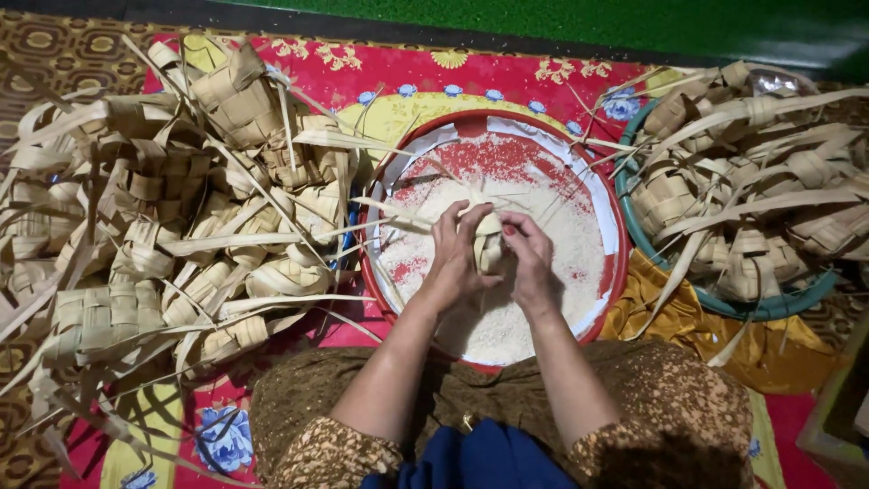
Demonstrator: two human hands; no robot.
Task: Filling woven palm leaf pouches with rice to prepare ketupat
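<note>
Woven leaf pouch (489, 237) sitting between both hands, over the middle of the red basin (614, 237) of white rice (507, 317). Left hand (455, 254) curling around the pouch's left side, fingers bent and closing on it. Right hand (529, 258) pressing against the right side, fingers folded in, thumb toward the pouch, red nail showing. Both hands gripping the same pouch, touching it from opposite sides; loose leaf strips (398, 213) trailing out to the left across the rim of the basin. Hovering just above the rice rather than resting in it, as far as can be told.

Lying heaped on the left, a big pile of woven pouches (181, 235) with long strips sticking out, touching the basin's left edge. Sitting to the right, a green tub (769, 308) filled with more woven pouches, just beside the basin. Spreading under everything, a red flowered mat (362, 72). Bunching up between tub and basin, a yellow cloth (652, 308).
</note>
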